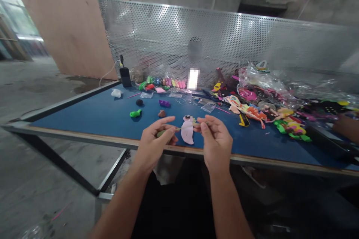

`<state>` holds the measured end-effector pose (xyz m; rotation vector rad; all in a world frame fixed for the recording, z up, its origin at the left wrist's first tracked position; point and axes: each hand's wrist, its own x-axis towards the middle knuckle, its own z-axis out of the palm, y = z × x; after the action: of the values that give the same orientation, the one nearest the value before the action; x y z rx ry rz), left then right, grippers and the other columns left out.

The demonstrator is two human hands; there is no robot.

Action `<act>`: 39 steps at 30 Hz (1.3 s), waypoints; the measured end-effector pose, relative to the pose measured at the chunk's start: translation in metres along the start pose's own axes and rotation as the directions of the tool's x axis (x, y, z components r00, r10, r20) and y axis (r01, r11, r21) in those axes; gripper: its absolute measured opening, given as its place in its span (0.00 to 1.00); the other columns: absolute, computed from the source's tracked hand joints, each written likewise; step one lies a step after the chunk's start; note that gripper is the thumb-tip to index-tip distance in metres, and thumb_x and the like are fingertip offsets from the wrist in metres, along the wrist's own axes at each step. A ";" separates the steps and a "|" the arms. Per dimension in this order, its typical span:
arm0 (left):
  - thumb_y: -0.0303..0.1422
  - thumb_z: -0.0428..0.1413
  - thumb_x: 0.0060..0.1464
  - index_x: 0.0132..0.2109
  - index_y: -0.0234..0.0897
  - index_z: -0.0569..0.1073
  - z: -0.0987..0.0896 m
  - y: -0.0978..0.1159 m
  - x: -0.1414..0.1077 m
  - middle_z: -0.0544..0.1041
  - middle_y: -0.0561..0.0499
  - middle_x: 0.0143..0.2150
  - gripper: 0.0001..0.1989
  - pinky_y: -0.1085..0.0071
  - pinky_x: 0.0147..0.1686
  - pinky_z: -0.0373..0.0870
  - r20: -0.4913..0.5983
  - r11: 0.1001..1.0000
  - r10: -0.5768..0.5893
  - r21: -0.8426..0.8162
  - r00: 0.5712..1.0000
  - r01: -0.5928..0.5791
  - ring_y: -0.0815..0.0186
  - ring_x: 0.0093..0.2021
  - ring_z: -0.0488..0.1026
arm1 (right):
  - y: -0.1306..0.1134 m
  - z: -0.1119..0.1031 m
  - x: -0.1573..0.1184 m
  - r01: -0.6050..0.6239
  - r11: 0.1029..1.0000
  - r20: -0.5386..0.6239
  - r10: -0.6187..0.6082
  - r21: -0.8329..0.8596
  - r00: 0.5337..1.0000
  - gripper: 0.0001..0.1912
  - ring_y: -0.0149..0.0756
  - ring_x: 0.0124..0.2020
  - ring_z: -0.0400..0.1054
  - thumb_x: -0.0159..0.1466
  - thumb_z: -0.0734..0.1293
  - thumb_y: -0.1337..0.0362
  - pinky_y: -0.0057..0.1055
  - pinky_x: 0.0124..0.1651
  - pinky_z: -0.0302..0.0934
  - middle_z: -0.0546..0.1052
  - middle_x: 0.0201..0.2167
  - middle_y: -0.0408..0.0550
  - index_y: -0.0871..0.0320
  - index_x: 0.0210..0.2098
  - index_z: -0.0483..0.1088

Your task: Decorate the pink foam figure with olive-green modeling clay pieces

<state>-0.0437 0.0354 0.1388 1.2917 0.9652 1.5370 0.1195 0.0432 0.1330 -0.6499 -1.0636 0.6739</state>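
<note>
My left hand [157, 138] is closed in a pinch around a lump of olive-green modelling clay [161, 133], its thin end poking out by the fingertips. Opposite it, my right hand [214, 134] pinches too; a small greenish bit shows by its fingers, too blurred to name. Between both hands, near the table's front edge, is a pale pink clay figure [187, 134] with a dark round eye and a yellow-green fringe on its right side. Beyond the left hand sits a brown clay lump [162, 113].
Purple clay [164, 103], black clay [139, 102] and green clay [135, 113] lie on the blue table [92, 114]. A yellow utility knife [244, 120] is to the right, beside heaped clay pieces and plastic bags [260, 82]. Behind stands a perforated metal panel [168, 26].
</note>
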 end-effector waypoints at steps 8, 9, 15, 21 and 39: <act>0.35 0.64 0.55 0.46 0.39 0.81 0.004 -0.005 0.008 0.80 0.50 0.33 0.12 0.73 0.30 0.71 0.069 0.988 0.022 -0.155 0.997 -0.011 0.68 0.32 0.74 | 0.002 0.007 0.008 -0.053 0.998 0.105 0.050 0.024 0.993 0.04 0.31 0.30 0.73 0.65 0.72 0.62 0.31 0.37 0.68 0.81 0.34 0.45 0.54 0.39 0.79; 0.35 0.64 0.55 0.46 0.40 0.81 0.008 -0.003 0.007 0.79 0.51 0.34 0.11 0.73 0.30 0.71 0.074 0.981 0.036 -0.191 0.997 -0.021 0.69 0.32 0.74 | 0.000 0.009 0.006 -0.034 0.999 0.147 0.035 -0.013 0.989 0.05 0.32 0.32 0.73 0.65 0.72 0.61 0.32 0.37 0.68 0.80 0.36 0.45 0.53 0.40 0.80; 0.35 0.63 0.57 0.43 0.40 0.80 0.024 0.014 0.017 0.78 0.53 0.33 0.07 0.74 0.30 0.70 0.047 0.978 0.086 -0.196 0.995 -0.075 0.72 0.29 0.71 | -0.008 0.025 0.011 0.023 0.993 0.255 0.007 -0.112 0.967 0.12 0.40 0.46 0.74 0.60 0.76 0.63 0.35 0.44 0.70 0.79 0.46 0.45 0.48 0.44 0.80; 0.35 0.61 0.60 0.44 0.40 0.78 0.023 0.028 0.052 0.77 0.52 0.33 0.07 0.74 0.27 0.68 0.032 0.986 0.149 -0.085 0.988 -0.146 0.71 0.27 0.70 | -0.018 0.022 0.058 -0.002 0.965 0.241 0.067 -0.263 0.968 0.03 0.35 0.35 0.75 0.63 0.73 0.65 0.31 0.39 0.69 0.82 0.35 0.44 0.52 0.37 0.80; 0.31 0.49 0.65 0.60 0.45 0.72 -0.053 -0.013 0.088 0.77 0.47 0.56 0.18 0.58 0.53 0.75 0.707 0.149 0.072 0.690 0.703 -0.709 0.55 0.56 0.74 | 0.069 -0.021 0.189 -0.642 0.762 0.342 0.582 0.088 0.738 0.05 0.28 0.30 0.72 0.63 0.73 0.66 0.24 0.34 0.70 0.80 0.35 0.49 0.62 0.38 0.79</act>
<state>-0.1001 0.1221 0.1454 2.9539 1.2412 0.6217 0.1893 0.2274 0.1787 -0.7435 -1.0278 1.4885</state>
